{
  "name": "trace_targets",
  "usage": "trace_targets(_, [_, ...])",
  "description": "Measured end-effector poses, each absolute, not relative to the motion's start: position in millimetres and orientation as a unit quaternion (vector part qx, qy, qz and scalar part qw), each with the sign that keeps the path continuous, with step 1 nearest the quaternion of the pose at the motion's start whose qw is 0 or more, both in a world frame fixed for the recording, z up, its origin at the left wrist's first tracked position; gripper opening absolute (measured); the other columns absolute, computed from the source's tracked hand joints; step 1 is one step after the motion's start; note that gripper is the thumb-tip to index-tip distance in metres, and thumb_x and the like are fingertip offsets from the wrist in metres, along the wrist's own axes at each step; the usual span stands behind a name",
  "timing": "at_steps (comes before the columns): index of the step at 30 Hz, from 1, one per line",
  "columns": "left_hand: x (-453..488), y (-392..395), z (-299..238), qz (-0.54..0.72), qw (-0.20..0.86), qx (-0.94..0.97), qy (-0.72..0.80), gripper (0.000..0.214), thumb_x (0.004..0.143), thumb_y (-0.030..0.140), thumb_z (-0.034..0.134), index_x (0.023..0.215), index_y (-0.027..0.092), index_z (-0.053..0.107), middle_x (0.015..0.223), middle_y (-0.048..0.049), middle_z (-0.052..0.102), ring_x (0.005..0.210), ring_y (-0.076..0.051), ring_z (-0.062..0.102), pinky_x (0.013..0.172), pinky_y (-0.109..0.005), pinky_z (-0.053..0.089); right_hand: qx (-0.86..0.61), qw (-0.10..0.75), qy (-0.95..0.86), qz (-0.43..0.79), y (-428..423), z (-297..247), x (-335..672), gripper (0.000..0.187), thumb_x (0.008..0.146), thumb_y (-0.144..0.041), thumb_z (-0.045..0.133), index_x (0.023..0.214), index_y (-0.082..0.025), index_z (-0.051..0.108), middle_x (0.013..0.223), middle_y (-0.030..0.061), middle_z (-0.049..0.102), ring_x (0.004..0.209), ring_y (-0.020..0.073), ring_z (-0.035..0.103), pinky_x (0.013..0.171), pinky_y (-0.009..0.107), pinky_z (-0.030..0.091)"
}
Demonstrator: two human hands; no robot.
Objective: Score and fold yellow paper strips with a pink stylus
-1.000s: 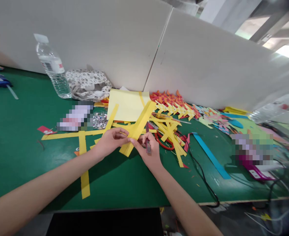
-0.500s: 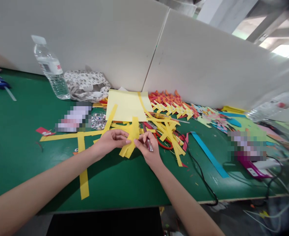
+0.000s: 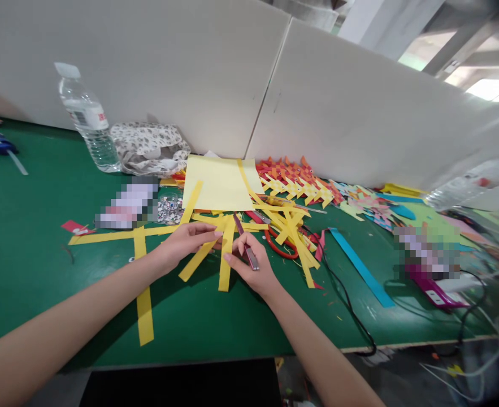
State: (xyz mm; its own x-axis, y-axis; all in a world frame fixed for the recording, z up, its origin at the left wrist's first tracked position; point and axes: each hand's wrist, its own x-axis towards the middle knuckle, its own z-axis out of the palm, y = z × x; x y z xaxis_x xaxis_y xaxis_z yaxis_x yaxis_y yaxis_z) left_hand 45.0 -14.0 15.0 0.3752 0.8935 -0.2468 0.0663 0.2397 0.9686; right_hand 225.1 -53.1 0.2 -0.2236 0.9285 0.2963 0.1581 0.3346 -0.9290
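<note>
Yellow paper strips (image 3: 226, 264) fan out between my hands above the table. My left hand (image 3: 187, 244) pinches their upper part between thumb and fingers, near where they cross. One strip (image 3: 199, 261) slants down to the left; another hangs almost straight down. My right hand (image 3: 252, 261) holds a slim dark-red tool (image 3: 246, 243) with a metal end, tucked between its fingers; I cannot tell its kind. Its thumb and fingertips press the edge of the hanging strip. More yellow strips (image 3: 145, 305) lie left of my hands, and a pale yellow sheet (image 3: 217, 183) lies behind them.
Red-handled scissors (image 3: 283, 251) lie among loose strips on the right. Woven paper fish (image 3: 300, 183) line the back. A water bottle (image 3: 89, 121), a pixelated phone-like item (image 3: 130, 202) and small googly eyes (image 3: 170, 209) stand left. A black cable (image 3: 346, 302) crosses the right side.
The yellow strips, bunched upright together before, now spread apart with their ends lower toward me. My right hand has moved slightly down, and the slim tool shows more of its length.
</note>
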Motion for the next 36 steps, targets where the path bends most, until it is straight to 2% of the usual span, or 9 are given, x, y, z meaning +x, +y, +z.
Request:
trace_targets(5, [42.5,-10.4,8.9,0.331,0.606,0.54,0.481,0.034,0.07,0.04,0.07,0.096,0.019,0.063,0.089,-0.0023,0.068,0.079,-0.015,0.063,0.064,-0.026,0.047,-0.406,0.464,-0.663,0.424,-55.5,3.5,222.3,0.032,0.074,-0.027,0.068,0.069,-0.023,0.037,0.066,-0.0041,0.052,0.057,0.0119,0.047,0.056,0.026,0.04])
trace_targets(8, [40.7,-8.6,7.4,0.35,0.619,0.531,0.461,0.028,0.071,0.038,0.069,0.093,0.02,0.064,0.086,-0.0006,0.067,0.077,-0.013,0.061,0.067,-0.026,0.049,-0.427,0.534,-0.594,0.423,-52.0,2.1,221.2,0.029,0.077,-0.031,0.067,0.073,-0.023,0.04,0.069,-0.0029,0.058,0.058,0.0125,0.054,0.057,0.027,0.045])
trace_targets(12, [34.3,-6.4,11.4,0.355,0.645,0.537,0.411,0.026,0.073,0.04,0.068,0.09,0.02,0.063,0.083,-0.0007,0.065,0.071,-0.012,0.059,0.064,-0.026,0.05,-0.482,0.628,-0.499,0.354,-45.0,1.0,223.9,0.025,0.081,-0.037,0.063,0.074,-0.022,0.043,0.066,-0.0036,0.061,0.051,0.0103,0.055,0.055,0.025,0.047])
trace_targets(17, [23.4,-7.3,24.1,0.28,0.653,0.601,0.366,0.024,0.079,0.044,0.061,0.087,0.022,0.059,0.073,0.0007,0.062,0.057,-0.009,0.055,0.046,-0.021,0.039,-0.483,0.663,-0.44,0.366,-41.1,0.3,228.1,0.028,0.078,-0.045,0.063,0.079,-0.023,0.046,0.064,-0.0053,0.061,0.048,0.0101,0.056,0.052,0.025,0.05])
trace_targets(20, [21.8,-9.6,30.1,0.196,0.679,0.623,0.337,0.025,0.083,0.047,0.053,0.085,0.022,0.053,0.076,0.0,0.066,0.052,-0.009,0.057,0.044,-0.022,0.034,-0.456,0.674,-0.416,0.406,-40.6,-0.4,228.8,0.03,0.08,-0.05,0.057,0.08,-0.024,0.044,0.059,-0.0068,0.056,0.049,0.0116,0.059,0.049,0.025,0.05])
trace_targets(23, [23.4,-10.7,31.6,0.145,0.687,0.621,0.35,0.027,0.084,0.05,0.051,0.088,0.023,0.049,0.075,0.0007,0.069,0.044,-0.009,0.055,0.043,-0.022,0.033,-0.442,0.676,-0.407,0.427,-40.9,-0.6,229.2,0.029,0.08,-0.048,0.058,0.077,-0.024,0.042,0.065,-0.0051,0.059,0.054,0.0129,0.061,0.046,0.025,0.049])
trace_targets(28, [23.6,-8.1,31.0,0.148,0.605,0.674,0.398,0.031,0.084,0.053,0.05,0.09,0.023,0.051,0.063,0.0035,0.063,0.038,-0.007,0.044,0.04,-0.021,0.025,-0.429,0.669,-0.456,0.401,-41.4,0.3,229.7,0.033,0.065,-0.019,0.07,0.074,-0.024,0.039,0.066,-0.0048,0.063,0.069,0.016,0.064,0.054,0.026,0.047])
trace_targets(32, [21.9,-6.1,30.2,0.194,0.498,0.74,0.408,0.029,0.082,0.05,0.053,0.088,0.022,0.055,0.059,0.0038,0.054,0.054,-0.011,0.052,0.045,-0.021,0.028,-0.426,0.659,-0.478,0.395,-41.0,0.5,228.6,0.031,0.064,-0.014,0.066,0.074,-0.024,0.038,0.066,-0.0043,0.063,0.069,0.0165,0.062,0.06,0.029,0.045])
trace_targets(36, [20.8,-6.4,29.8,0.197,0.397,0.795,0.414,0.031,0.079,0.051,0.056,0.093,0.023,0.059,0.064,0.0031,0.055,0.056,-0.012,0.05,0.05,-0.023,0.033,-0.443,0.656,-0.491,0.365,-40.9,-1.0,228.7,0.029,0.066,-0.012,0.063,0.075,-0.024,0.039,0.068,-0.004,0.062,0.071,0.0154,0.059,0.068,0.031,0.045])
